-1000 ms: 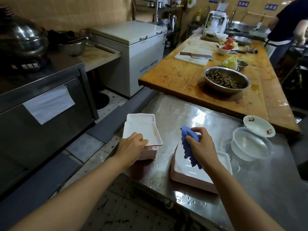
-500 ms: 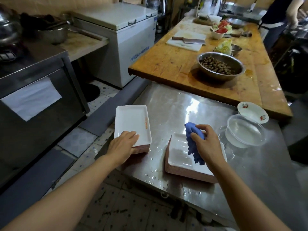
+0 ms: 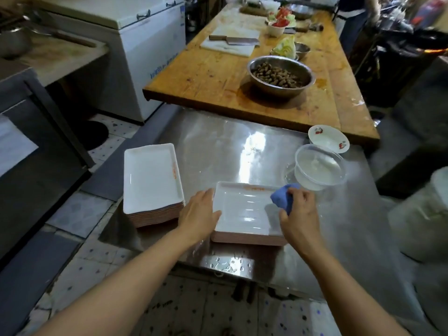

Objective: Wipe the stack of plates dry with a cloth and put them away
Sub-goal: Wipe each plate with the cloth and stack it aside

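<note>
Two stacks of white rectangular plates stand on the wet steel table (image 3: 228,146). The taller left stack (image 3: 151,180) sits at the table's left edge, untouched. The lower right stack (image 3: 244,209) lies in front of me. My left hand (image 3: 197,218) holds the left rim of its top plate, thumb lying on the inside. My right hand (image 3: 299,209) grips a bunched blue cloth (image 3: 282,196) and presses it on the top plate's far right corner.
A clear plastic tub (image 3: 320,169) and a small flowered bowl (image 3: 328,139) stand just right of the plates. Behind is a wooden table (image 3: 206,76) with a metal bowl of peanuts (image 3: 281,77), a cleaver on a board (image 3: 232,41) and vegetables. Water drops dot the near edge.
My left hand left the left stack and came over to the right stack's left rim. My right hand carried the cloth to the plate's far right corner.
</note>
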A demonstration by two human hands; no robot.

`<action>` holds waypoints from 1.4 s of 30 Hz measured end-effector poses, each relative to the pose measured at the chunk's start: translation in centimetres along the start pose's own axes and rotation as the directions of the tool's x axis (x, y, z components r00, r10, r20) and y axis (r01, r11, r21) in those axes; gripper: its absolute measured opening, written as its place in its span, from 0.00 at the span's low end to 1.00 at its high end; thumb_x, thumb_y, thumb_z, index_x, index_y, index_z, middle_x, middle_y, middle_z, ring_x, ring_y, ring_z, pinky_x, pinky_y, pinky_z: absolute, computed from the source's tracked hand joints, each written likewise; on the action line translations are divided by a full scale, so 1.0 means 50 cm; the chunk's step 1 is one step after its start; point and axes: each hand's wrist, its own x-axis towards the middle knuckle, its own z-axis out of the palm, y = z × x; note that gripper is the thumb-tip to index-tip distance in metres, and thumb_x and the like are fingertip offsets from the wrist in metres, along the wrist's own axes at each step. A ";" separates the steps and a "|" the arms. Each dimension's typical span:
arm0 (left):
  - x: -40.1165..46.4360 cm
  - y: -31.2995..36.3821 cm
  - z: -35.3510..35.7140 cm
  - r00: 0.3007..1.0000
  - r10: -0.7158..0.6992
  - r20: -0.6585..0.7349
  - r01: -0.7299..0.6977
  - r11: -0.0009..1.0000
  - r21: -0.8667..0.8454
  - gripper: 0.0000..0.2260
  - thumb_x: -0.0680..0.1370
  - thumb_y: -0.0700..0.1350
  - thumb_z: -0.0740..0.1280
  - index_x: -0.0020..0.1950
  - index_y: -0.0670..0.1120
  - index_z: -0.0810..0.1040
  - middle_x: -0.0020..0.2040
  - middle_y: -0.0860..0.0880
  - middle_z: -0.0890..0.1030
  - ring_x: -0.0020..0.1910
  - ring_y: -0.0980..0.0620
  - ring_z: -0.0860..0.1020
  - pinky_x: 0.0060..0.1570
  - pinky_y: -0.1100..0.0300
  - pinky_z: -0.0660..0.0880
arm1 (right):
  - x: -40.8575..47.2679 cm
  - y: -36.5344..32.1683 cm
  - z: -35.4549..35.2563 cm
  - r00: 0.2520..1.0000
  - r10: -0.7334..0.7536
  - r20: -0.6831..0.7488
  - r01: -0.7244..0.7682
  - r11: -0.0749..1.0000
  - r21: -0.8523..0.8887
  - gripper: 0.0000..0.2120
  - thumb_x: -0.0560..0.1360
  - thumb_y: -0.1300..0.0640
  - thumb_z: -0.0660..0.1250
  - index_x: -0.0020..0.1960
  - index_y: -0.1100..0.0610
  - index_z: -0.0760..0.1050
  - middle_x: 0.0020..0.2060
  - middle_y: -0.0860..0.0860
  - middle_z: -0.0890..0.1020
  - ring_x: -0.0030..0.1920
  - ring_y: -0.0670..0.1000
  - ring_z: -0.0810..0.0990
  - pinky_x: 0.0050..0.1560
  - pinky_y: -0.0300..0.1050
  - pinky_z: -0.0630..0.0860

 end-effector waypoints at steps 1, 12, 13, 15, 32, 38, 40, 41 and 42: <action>0.006 0.002 0.009 0.997 -0.054 0.047 0.055 0.998 -0.020 0.22 0.76 0.48 0.65 0.69 0.46 0.66 0.65 0.44 0.72 0.63 0.44 0.71 0.61 0.50 0.70 | -0.004 0.009 0.005 0.999 -0.013 0.042 0.015 0.999 -0.048 0.23 0.72 0.64 0.65 0.66 0.62 0.67 0.64 0.61 0.66 0.60 0.61 0.69 0.57 0.50 0.69; 0.029 -0.013 0.045 0.987 -0.107 0.120 0.123 0.984 -0.132 0.21 0.75 0.40 0.59 0.68 0.50 0.68 0.63 0.45 0.74 0.61 0.44 0.71 0.53 0.55 0.68 | 0.007 0.074 0.047 0.974 -0.144 0.176 0.216 0.827 -0.519 0.13 0.75 0.60 0.62 0.59 0.55 0.76 0.63 0.51 0.73 0.61 0.54 0.65 0.54 0.43 0.65; 0.030 -0.014 0.047 0.987 -0.111 0.117 0.126 0.982 -0.137 0.21 0.75 0.39 0.59 0.68 0.51 0.68 0.63 0.46 0.74 0.61 0.45 0.71 0.53 0.54 0.68 | 0.016 0.075 0.050 0.974 -0.156 0.167 0.222 0.818 -0.531 0.13 0.76 0.60 0.62 0.59 0.56 0.76 0.63 0.51 0.73 0.61 0.55 0.66 0.55 0.44 0.64; 0.032 -0.015 0.050 0.987 -0.117 0.108 0.132 0.981 -0.143 0.22 0.75 0.39 0.60 0.68 0.52 0.67 0.63 0.47 0.74 0.60 0.45 0.71 0.55 0.54 0.70 | 0.043 0.067 0.057 0.973 -0.176 0.147 0.229 0.800 -0.555 0.13 0.75 0.61 0.62 0.58 0.57 0.76 0.62 0.53 0.74 0.61 0.57 0.67 0.56 0.47 0.64; 0.034 -0.030 0.067 0.984 -0.138 0.110 0.157 0.970 -0.188 0.25 0.77 0.43 0.63 0.73 0.53 0.62 0.64 0.44 0.71 0.61 0.43 0.72 0.59 0.50 0.71 | 0.086 -0.090 0.202 0.859 -0.427 0.283 0.483 0.859 -0.169 0.14 0.74 0.64 0.62 0.59 0.60 0.75 0.61 0.56 0.72 0.56 0.58 0.69 0.50 0.45 0.68; 0.028 -0.052 0.059 0.984 -0.072 0.164 0.133 0.908 -0.397 0.20 0.78 0.45 0.62 0.70 0.56 0.66 0.47 0.46 0.74 0.41 0.47 0.76 0.43 0.51 0.76 | 0.072 -0.083 0.166 0.774 -0.482 0.410 0.542 0.839 -0.036 0.10 0.72 0.66 0.65 0.52 0.63 0.80 0.54 0.59 0.77 0.53 0.60 0.74 0.51 0.42 0.65; 0.020 -0.057 0.058 0.970 -0.065 0.235 0.187 0.817 -0.545 0.20 0.80 0.45 0.60 0.71 0.59 0.64 0.44 0.47 0.76 0.36 0.47 0.76 0.34 0.53 0.77 | 0.052 -0.075 0.154 0.751 -0.481 0.452 0.544 0.839 -0.010 0.11 0.74 0.62 0.66 0.54 0.61 0.80 0.55 0.59 0.76 0.54 0.60 0.73 0.52 0.41 0.63; 0.015 -0.058 0.058 0.960 -0.060 0.273 0.217 0.773 -0.596 0.21 0.81 0.45 0.59 0.72 0.60 0.61 0.44 0.48 0.76 0.35 0.48 0.75 0.31 0.56 0.76 | 0.041 -0.071 0.150 0.745 -0.473 0.471 0.540 0.842 -0.008 0.11 0.75 0.59 0.65 0.56 0.59 0.80 0.56 0.59 0.76 0.55 0.60 0.72 0.53 0.43 0.65; 0.012 -0.058 0.057 0.951 -0.058 0.304 0.243 0.748 -0.618 0.22 0.82 0.46 0.58 0.74 0.60 0.58 0.45 0.48 0.76 0.36 0.50 0.74 0.30 0.59 0.75 | 0.031 -0.069 0.147 0.742 -0.453 0.494 0.534 0.845 -0.026 0.12 0.76 0.57 0.65 0.58 0.57 0.79 0.58 0.57 0.75 0.57 0.59 0.72 0.55 0.45 0.67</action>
